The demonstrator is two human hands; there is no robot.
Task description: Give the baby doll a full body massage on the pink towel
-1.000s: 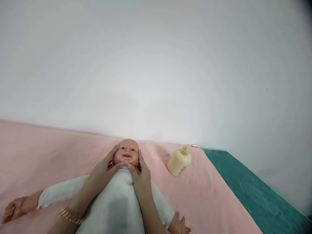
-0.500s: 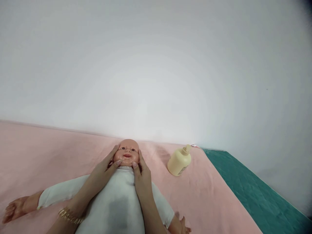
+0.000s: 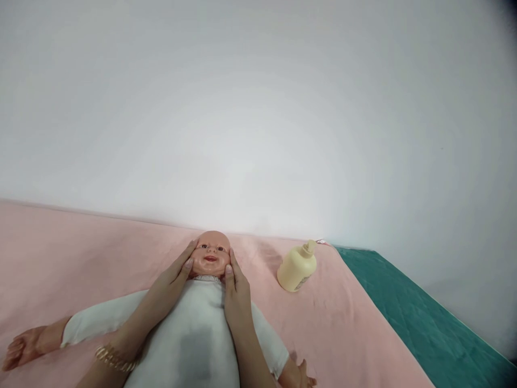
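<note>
A baby doll (image 3: 197, 328) in a white long-sleeved top lies on its back on a pink cloth (image 3: 335, 334), arms spread, face up. My left hand (image 3: 172, 283) cups the side of the doll's head (image 3: 210, 252) at the left of the picture, its thumb on the cheek. On the other side my right hand (image 3: 237, 285) holds the head the same way, thumb near the jaw. The undersides of my fingers are hidden beside the head. A beaded bracelet (image 3: 117, 358) circles my left wrist.
A pale yellow pump bottle (image 3: 296, 269) stands on the pink cloth, right of the doll's head. Green quilted fabric (image 3: 420, 312) lies beyond the cloth's right edge. A white wall (image 3: 258, 118) rises behind.
Both thumbs have moved outward and up, from beside the doll's chin to the sides of its cheeks. The other fingers stay at the sides of the head.
</note>
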